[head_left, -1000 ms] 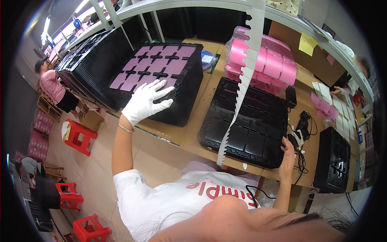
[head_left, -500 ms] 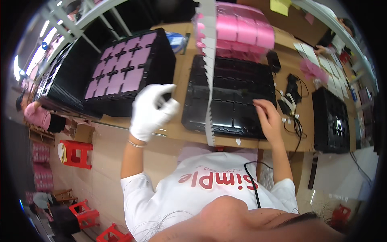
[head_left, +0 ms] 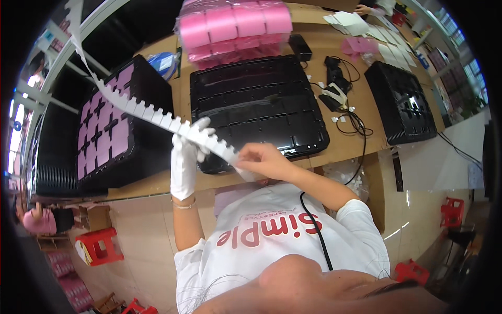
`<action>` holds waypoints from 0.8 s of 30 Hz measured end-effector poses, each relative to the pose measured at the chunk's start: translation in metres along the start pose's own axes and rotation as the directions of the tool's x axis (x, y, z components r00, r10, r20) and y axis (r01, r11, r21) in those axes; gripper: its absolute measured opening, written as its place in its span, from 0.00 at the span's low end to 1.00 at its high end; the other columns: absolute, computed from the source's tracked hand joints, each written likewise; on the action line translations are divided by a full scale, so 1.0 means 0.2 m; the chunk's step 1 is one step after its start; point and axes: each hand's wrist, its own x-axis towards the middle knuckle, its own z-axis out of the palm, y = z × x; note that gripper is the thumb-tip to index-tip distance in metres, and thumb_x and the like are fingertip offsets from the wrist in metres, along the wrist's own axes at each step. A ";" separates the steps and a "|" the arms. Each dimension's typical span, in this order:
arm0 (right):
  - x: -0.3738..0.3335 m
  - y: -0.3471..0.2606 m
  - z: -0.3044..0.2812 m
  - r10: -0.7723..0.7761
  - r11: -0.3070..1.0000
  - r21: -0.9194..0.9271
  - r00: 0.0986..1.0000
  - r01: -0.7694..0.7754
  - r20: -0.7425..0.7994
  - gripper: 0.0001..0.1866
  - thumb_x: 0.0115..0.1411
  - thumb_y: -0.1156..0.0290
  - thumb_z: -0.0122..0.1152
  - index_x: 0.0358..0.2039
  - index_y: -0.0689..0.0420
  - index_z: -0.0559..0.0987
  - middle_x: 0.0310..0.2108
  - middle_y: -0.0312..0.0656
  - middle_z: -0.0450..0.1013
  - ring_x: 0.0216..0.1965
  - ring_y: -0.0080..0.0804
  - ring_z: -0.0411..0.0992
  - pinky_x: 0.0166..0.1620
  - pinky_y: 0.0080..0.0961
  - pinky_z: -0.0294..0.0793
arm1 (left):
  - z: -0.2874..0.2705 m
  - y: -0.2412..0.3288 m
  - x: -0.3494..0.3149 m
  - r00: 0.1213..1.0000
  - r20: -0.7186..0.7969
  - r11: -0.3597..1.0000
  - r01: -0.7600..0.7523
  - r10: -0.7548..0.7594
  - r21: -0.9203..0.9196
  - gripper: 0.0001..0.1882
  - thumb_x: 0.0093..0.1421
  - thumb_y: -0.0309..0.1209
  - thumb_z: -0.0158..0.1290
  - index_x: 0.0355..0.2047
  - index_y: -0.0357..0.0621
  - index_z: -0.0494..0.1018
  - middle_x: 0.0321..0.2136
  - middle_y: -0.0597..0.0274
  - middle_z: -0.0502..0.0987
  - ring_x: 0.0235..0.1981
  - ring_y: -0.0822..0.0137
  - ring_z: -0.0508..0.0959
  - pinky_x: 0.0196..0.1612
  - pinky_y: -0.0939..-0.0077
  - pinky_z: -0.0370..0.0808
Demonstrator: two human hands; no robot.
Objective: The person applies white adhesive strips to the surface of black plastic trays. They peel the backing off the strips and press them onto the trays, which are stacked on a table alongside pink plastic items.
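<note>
A long white strip with small square tabs along its edge (head_left: 137, 109) runs from the upper left down across the front of a black plastic tray (head_left: 261, 118). My left hand (head_left: 184, 166), in a white glove, holds the strip partway along, its fingers showing beyond the far edge. Close to the strip's lower end, my bare right hand (head_left: 267, 161) pinches it with thumb and fingertips. Whether a small piece sits between those fingertips cannot be made out. Both hands are over the tray's near edge, in front of my shirt.
Left stands a stack of black trays (head_left: 151, 86) topped with pink pieces (head_left: 99, 125). Behind the middle tray lie pink rolls in clear film (head_left: 235, 23). Cables (head_left: 355, 123) and another black tray stack (head_left: 402, 104) are on the right. A person's hand (head_left: 362, 9) shows far off.
The view has shifted, so the table's things sit further left. My right hand has left the tray and come to the strip. My left hand has closed on the strip, which now slants.
</note>
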 end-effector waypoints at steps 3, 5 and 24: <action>0.03 -0.03 -0.01 0.032 0.993 0.116 0.998 -0.025 -0.061 0.11 0.60 0.66 0.65 0.40 0.58 0.78 0.32 0.36 0.78 0.32 0.17 0.72 0.35 0.20 0.73 | -0.04 -0.14 -0.05 0.964 0.267 0.885 -0.120 -0.005 0.450 0.15 0.64 0.33 0.56 0.47 0.39 0.78 0.27 0.71 0.74 0.25 0.82 0.69 0.28 0.88 0.64; 0.05 0.00 0.00 0.042 0.984 0.175 0.997 -0.029 -0.069 0.11 0.61 0.66 0.65 0.39 0.59 0.78 0.33 0.37 0.78 0.33 0.17 0.73 0.36 0.20 0.73 | 0.05 -0.13 -0.06 0.980 0.025 0.856 0.161 -0.198 0.491 0.11 0.60 0.27 0.59 0.43 0.37 0.79 0.26 0.72 0.77 0.23 0.85 0.69 0.27 0.88 0.65; 0.03 -0.06 -0.02 0.165 0.978 0.150 0.975 -0.143 -0.148 0.13 0.54 0.75 0.70 0.39 0.61 0.79 0.32 0.37 0.79 0.37 0.20 0.75 0.43 0.19 0.73 | 0.01 -0.15 -0.01 0.948 -0.011 0.918 0.311 -0.318 0.244 0.11 0.60 0.35 0.60 0.34 0.38 0.78 0.26 0.65 0.79 0.20 0.82 0.70 0.24 0.87 0.63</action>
